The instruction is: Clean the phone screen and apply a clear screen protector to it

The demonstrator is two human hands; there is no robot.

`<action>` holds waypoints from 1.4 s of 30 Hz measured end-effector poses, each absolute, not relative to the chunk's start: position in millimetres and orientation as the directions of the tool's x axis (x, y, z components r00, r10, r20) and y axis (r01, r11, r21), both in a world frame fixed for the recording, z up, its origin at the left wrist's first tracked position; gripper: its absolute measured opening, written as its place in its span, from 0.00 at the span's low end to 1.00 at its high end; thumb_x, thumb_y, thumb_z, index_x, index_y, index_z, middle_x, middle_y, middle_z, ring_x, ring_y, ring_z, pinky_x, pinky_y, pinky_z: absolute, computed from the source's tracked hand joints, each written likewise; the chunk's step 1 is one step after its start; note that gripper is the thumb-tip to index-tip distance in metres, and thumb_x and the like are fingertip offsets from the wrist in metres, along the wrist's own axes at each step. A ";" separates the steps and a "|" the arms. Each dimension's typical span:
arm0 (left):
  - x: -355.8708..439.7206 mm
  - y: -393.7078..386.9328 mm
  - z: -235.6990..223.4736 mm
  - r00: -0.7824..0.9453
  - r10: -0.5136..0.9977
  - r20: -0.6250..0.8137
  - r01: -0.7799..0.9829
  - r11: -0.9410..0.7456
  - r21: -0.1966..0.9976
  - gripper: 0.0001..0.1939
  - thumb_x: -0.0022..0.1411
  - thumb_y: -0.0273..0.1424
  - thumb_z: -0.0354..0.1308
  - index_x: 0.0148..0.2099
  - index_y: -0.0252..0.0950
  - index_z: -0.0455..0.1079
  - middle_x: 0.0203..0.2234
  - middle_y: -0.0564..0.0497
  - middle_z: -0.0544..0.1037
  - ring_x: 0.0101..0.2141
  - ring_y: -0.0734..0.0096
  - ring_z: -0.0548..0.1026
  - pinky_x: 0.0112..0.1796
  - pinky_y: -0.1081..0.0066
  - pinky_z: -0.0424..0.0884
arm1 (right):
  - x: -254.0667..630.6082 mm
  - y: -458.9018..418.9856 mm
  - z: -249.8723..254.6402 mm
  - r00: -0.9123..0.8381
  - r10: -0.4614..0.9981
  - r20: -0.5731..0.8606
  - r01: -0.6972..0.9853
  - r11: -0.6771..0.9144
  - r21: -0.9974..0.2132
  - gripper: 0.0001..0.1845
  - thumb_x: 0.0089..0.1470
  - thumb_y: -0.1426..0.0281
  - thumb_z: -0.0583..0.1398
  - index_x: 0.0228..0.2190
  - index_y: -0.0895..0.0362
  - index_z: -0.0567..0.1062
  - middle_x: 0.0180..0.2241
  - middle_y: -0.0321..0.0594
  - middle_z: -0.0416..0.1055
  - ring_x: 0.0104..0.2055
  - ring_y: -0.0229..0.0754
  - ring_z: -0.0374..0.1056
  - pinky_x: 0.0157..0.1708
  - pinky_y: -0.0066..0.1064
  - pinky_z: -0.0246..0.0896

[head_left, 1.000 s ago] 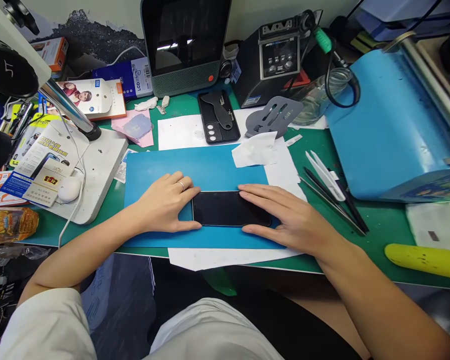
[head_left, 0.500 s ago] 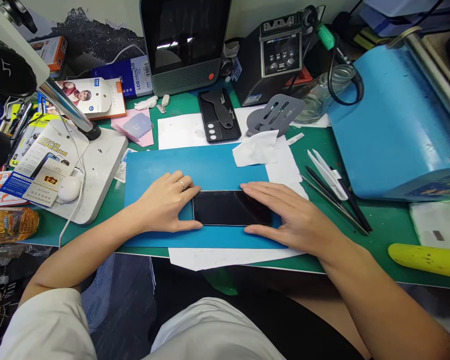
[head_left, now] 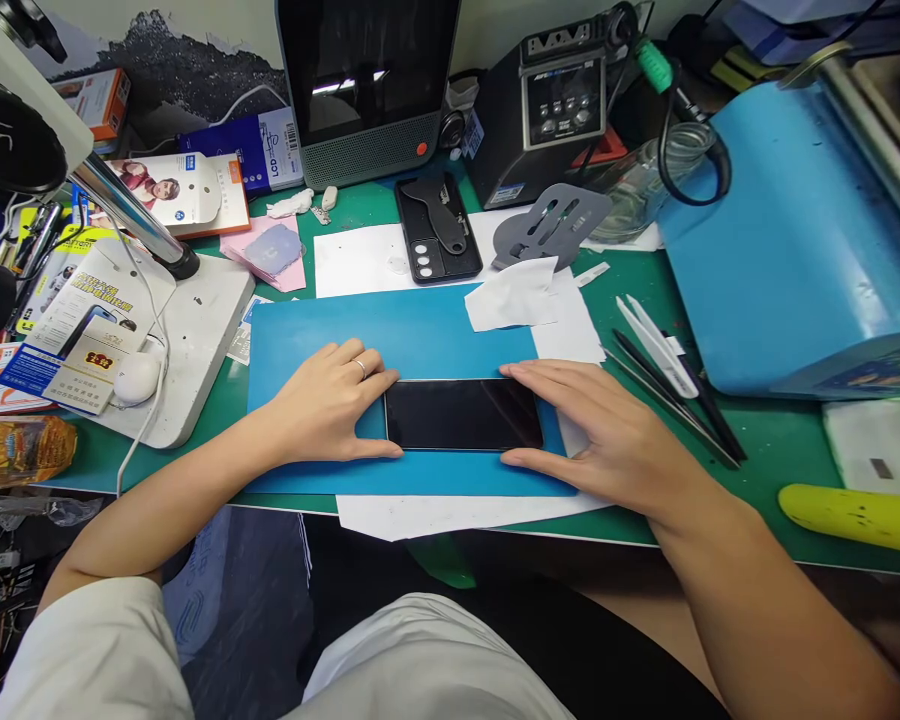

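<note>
A black smartphone (head_left: 463,414) lies flat, screen up, on a blue mat (head_left: 375,335). Around its left end is my left hand (head_left: 334,405), with the index finger at the far corner and the thumb at the near one; a ring is on one finger. My right hand (head_left: 589,430) spans the right end, fingertips on the far long edge and thumb along the near edge. Both hands grip the phone by its edges, and the screen between them is dark. Behind the mat rests a black phone case (head_left: 436,230) with a dark handled tool lying across it.
Tweezers and pens (head_left: 671,365) lie right of the mat, beside a large blue machine (head_left: 795,250). A black soldering station (head_left: 544,120) and a glass jar (head_left: 649,190) stand behind. At left is a white lamp base (head_left: 210,330). A yellow object (head_left: 855,517) lies near the front edge.
My right hand has slid slightly to the right along the phone, uncovering more of the screen. My left hand and the phone have stayed nearly in place.
</note>
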State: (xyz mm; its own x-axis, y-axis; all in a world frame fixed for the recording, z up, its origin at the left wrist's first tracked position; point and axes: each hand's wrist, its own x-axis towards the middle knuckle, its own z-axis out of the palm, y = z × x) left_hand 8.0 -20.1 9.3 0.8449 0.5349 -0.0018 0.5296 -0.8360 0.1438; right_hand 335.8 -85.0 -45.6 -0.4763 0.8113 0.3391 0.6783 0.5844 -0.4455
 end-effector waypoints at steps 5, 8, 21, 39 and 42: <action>8.2 -20.2 10.3 0.846 0.532 -0.006 0.527 -0.837 0.146 0.40 0.64 0.59 0.63 0.60 0.27 0.73 0.46 0.38 0.78 0.44 0.52 0.72 0.43 0.59 0.67 | 339.0 -86.3 -45.8 -0.470 0.810 0.350 0.682 0.585 -0.440 0.43 0.62 0.54 0.65 0.72 0.47 0.59 0.58 0.50 0.75 0.59 0.61 0.72 0.56 0.54 0.72; 8.5 -20.5 10.6 0.845 0.534 -0.008 0.529 -0.835 0.148 0.40 0.64 0.58 0.63 0.60 0.27 0.73 0.46 0.38 0.78 0.44 0.53 0.72 0.43 0.59 0.67 | 339.5 -86.3 -45.9 -0.470 0.811 0.348 0.679 0.584 -0.445 0.42 0.62 0.55 0.66 0.72 0.48 0.59 0.57 0.50 0.75 0.59 0.61 0.72 0.56 0.53 0.71; 9.7 -21.4 10.1 0.846 0.533 0.005 0.525 -0.835 0.165 0.38 0.65 0.57 0.62 0.60 0.27 0.73 0.45 0.39 0.78 0.43 0.53 0.72 0.42 0.58 0.68 | 338.8 -86.4 -45.8 -0.485 0.804 0.343 0.677 0.594 -0.435 0.41 0.64 0.56 0.64 0.72 0.48 0.58 0.57 0.51 0.75 0.59 0.59 0.71 0.56 0.51 0.72; 8.9 -19.6 7.7 0.850 0.524 0.045 0.511 -0.844 0.164 0.38 0.65 0.57 0.63 0.59 0.27 0.74 0.44 0.40 0.79 0.42 0.54 0.72 0.41 0.59 0.68 | 338.7 -86.6 -46.7 -0.483 0.805 0.345 0.677 0.593 -0.436 0.41 0.65 0.56 0.62 0.73 0.45 0.55 0.58 0.50 0.74 0.59 0.58 0.71 0.57 0.51 0.72; 8.7 -19.0 7.2 0.851 0.524 0.041 0.512 -0.843 0.166 0.38 0.65 0.57 0.63 0.59 0.27 0.74 0.44 0.39 0.79 0.42 0.54 0.72 0.42 0.58 0.69 | 338.7 -85.1 -47.4 -0.481 0.805 0.348 0.677 0.593 -0.436 0.41 0.65 0.56 0.62 0.73 0.45 0.56 0.57 0.50 0.74 0.59 0.58 0.71 0.56 0.51 0.72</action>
State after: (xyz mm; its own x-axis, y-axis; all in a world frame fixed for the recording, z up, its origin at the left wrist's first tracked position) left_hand 8.7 -19.0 7.2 0.8506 0.5243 0.0408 0.5117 -0.8430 0.1659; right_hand 338.7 -85.1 -47.4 -0.4810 0.8047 0.3480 0.6770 0.5931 -0.4357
